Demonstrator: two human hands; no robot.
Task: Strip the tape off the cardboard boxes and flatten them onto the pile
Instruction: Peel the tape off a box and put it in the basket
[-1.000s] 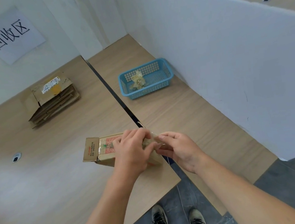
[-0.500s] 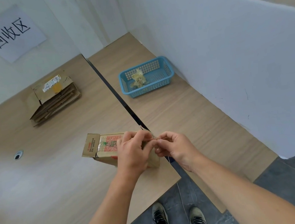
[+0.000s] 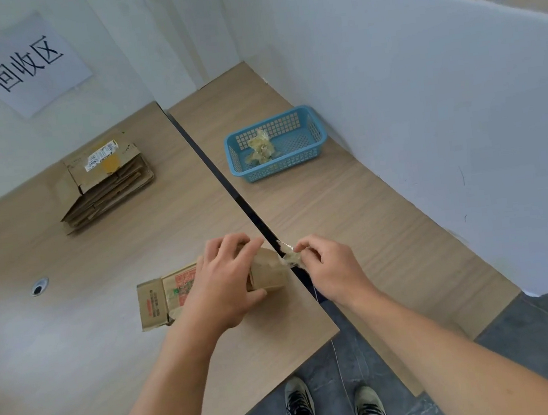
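A small brown cardboard box [image 3: 268,271] with a red printed label lies on the wooden table near its front edge, one end flap open to the left. My left hand [image 3: 221,282] grips the box from above. Just right of the box, my right hand [image 3: 330,269] pinches a crumpled strip of clear tape [image 3: 289,259] that still reaches to the box's right end. A pile of flattened cardboard [image 3: 107,183] lies at the back left.
A blue plastic basket [image 3: 316,126] holding wads of removed tape stands at the back right by the white partition [image 3: 427,119]. A dark gap [image 3: 221,182] runs between the two tabletops. A cable hole [image 3: 39,287] is at the left. My shoes show below.
My right hand has moved right, away from the box, drawing the tape strip off its end. My left hand has kept its hold on the box.
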